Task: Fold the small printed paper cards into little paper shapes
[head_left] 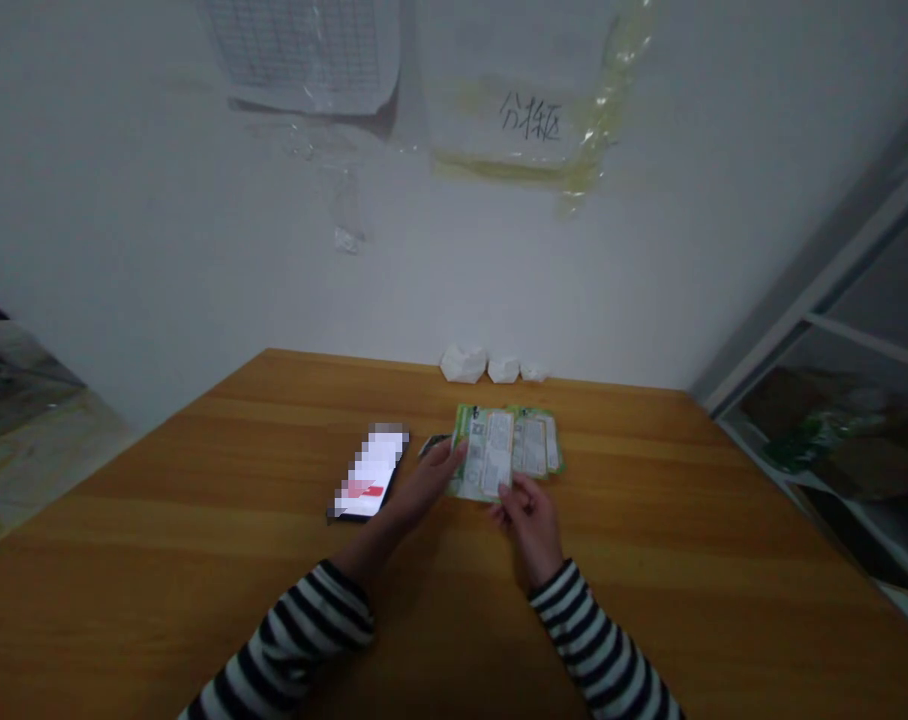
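Logging my left hand [422,487], fingers [455,456] pressed on green printed card [488,453], right hand [529,527], fingers [505,497] pinching its lower edge, smartphone [369,472] just left of the fingers, tabletop [221,500] beneath

Lit smartphone [369,472] on wooden table [199,520] — white lumps [464,364] against wall [161,200]

Black-and-white striped fabric sleeves [289,630] cover both forearms. Rectangular paper cards [499,452] show green borders around white panels with grey print. A slim smartphone [370,470] glows white with a red band, on a flat wooden tabletop [199,520] of honey-orange with darker streaks.
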Available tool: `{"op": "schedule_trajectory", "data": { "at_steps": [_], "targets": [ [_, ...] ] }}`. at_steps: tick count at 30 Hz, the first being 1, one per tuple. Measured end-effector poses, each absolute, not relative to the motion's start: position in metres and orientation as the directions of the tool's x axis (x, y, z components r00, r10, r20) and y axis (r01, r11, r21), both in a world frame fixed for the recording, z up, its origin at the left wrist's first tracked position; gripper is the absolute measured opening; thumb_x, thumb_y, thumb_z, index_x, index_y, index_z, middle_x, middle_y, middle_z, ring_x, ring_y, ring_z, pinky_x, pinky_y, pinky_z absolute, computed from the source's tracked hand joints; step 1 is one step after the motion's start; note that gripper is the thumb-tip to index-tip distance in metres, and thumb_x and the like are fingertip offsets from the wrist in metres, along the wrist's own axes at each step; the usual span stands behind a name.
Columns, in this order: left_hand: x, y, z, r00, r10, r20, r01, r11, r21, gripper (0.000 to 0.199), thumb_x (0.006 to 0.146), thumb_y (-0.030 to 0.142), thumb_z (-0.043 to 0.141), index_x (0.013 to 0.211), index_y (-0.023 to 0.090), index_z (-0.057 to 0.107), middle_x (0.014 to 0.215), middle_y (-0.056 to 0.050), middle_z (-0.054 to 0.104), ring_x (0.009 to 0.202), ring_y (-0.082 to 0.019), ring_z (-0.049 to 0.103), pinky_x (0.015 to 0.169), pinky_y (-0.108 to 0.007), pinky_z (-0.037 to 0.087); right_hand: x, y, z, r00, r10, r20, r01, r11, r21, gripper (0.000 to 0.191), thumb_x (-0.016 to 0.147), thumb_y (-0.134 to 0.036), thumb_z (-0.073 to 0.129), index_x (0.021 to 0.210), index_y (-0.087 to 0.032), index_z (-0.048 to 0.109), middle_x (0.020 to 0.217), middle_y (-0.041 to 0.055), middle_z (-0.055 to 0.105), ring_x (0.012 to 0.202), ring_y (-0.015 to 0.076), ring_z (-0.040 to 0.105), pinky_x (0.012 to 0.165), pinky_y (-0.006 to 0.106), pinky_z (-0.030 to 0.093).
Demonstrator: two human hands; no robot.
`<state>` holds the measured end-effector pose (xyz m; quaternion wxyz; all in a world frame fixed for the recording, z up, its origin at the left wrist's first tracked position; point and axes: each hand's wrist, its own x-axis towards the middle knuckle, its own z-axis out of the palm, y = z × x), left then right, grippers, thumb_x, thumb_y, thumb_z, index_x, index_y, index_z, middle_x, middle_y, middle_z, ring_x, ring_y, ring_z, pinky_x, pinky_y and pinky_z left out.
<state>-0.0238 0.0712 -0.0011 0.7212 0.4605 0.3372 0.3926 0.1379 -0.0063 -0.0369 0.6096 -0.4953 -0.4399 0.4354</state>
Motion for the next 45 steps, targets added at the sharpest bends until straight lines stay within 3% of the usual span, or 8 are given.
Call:
{"op": "schedule_trajectory", "data": {
  "at_steps": [4, 7, 10, 15, 22, 30, 35, 45],
  "targets": [
    [-0.045, 0.064, -0.018, 0.320, 0.936, -0.144, -0.182, 0.210, 0.961, 0.039, 0.076, 0.036, 0.076, 0.106, 0.013, 0.065, 0.093, -0.009, 0.074, 0.080, -0.023, 0.069, 0.071, -0.031, 0.053, 0.127, -0.019, -0.036, 0.078, 0.957, 0.280, 0.303, 0.245, -0.921, 0.068, 0.085, -0.040, 0.066, 0.146, -0.021, 0.042, 0.095, 0.0079, 0.076, 0.080, 0.0222, 0.071, 0.078, 0.038, 0.058],
    [-0.052, 0.058, -0.025, 0.376, 0.886, -0.270, -0.222, 0.370, 0.902, 0.035, 0.076, 0.033, 0.076, 0.103, 0.012, 0.068, 0.089, -0.011, 0.074, 0.081, -0.024, 0.071, 0.073, -0.032, 0.054, 0.137, -0.021, -0.034, -0.134, 0.920, 0.368, 0.495, 0.384, -0.780, 0.085, 0.070, -0.030, 0.081, 0.147, -0.029, 0.044, 0.129, 0.0106, 0.064, 0.117, 0.0300, 0.061, 0.101, 0.047, 0.049],
    [-0.053, 0.050, -0.023, 0.484, 0.807, -0.339, -0.231, 0.492, 0.839, 0.032, 0.076, 0.029, 0.077, 0.103, 0.013, 0.069, 0.090, -0.012, 0.075, 0.082, -0.025, 0.072, 0.074, -0.033, 0.055, 0.148, -0.018, -0.038, -0.120, 0.898, 0.423, 0.502, 0.422, -0.755, 0.046, 0.084, -0.016, 0.063, 0.127, -0.031, 0.065, 0.117, 0.0084, 0.069, 0.110, 0.0251, 0.064, 0.095, 0.043, 0.052],
    [-0.052, 0.039, -0.014, 0.601, 0.736, -0.314, -0.279, 0.560, 0.780, 0.038, 0.074, 0.022, 0.080, 0.108, 0.012, 0.069, 0.102, -0.014, 0.075, 0.091, -0.027, 0.072, 0.088, -0.038, 0.054, 0.152, -0.012, -0.042, 0.021, 0.878, 0.478, 0.381, 0.435, -0.816, 0.022, 0.083, -0.017, 0.067, 0.099, -0.028, 0.077, 0.118, 0.0081, 0.070, 0.109, 0.0237, 0.066, 0.095, 0.041, 0.053],
    [-0.059, 0.036, -0.011, 0.660, 0.669, -0.342, -0.229, 0.613, 0.757, 0.033, 0.075, 0.022, 0.079, 0.104, 0.009, 0.071, 0.100, -0.013, 0.076, 0.086, -0.022, 0.073, 0.083, -0.033, 0.054, 0.151, -0.015, -0.037, 0.029, 0.924, 0.382, 0.313, 0.355, -0.881, 0.045, 0.080, -0.016, 0.069, 0.123, -0.026, 0.067, 0.120, 0.0093, 0.070, 0.107, 0.0230, 0.068, 0.091, 0.038, 0.057],
    [-0.060, 0.036, -0.007, 0.647, 0.700, -0.303, -0.334, 0.618, 0.712, 0.038, 0.085, 0.032, 0.071, 0.119, 0.016, 0.067, 0.114, -0.013, 0.072, 0.098, -0.024, 0.070, 0.087, -0.033, 0.052, 0.156, -0.023, -0.038, 0.092, 0.902, 0.421, 0.373, 0.361, -0.855, 0.007, 0.082, -0.022, 0.070, 0.085, -0.023, 0.076, 0.090, 0.0075, 0.077, 0.080, 0.0216, 0.074, 0.070, 0.033, 0.061],
    [-0.055, 0.032, -0.010, 0.612, 0.761, -0.215, -0.303, 0.477, 0.825, 0.055, 0.087, 0.057, 0.060, 0.126, 0.019, 0.063, 0.126, -0.014, 0.067, 0.112, -0.029, 0.064, 0.099, -0.044, 0.047, 0.155, -0.029, -0.036, 0.238, 0.894, 0.379, 0.494, 0.224, -0.840, 0.014, 0.080, -0.034, 0.074, 0.084, -0.020, 0.075, 0.075, 0.0065, 0.078, 0.063, 0.0223, 0.073, 0.060, 0.033, 0.061],
    [-0.038, 0.017, -0.003, 0.464, 0.869, -0.171, -0.373, 0.367, 0.852, 0.036, 0.082, 0.035, 0.074, 0.112, 0.016, 0.068, 0.114, -0.010, 0.072, 0.105, -0.025, 0.067, 0.097, -0.037, 0.049, 0.142, -0.032, -0.029, 0.036, 0.998, 0.053, 0.225, 0.044, -0.973, 0.028, 0.081, -0.043, 0.072, 0.097, -0.021, 0.076, 0.098, 0.0099, 0.079, 0.089, 0.0286, 0.075, 0.083, 0.042, 0.062]
  ]
}}
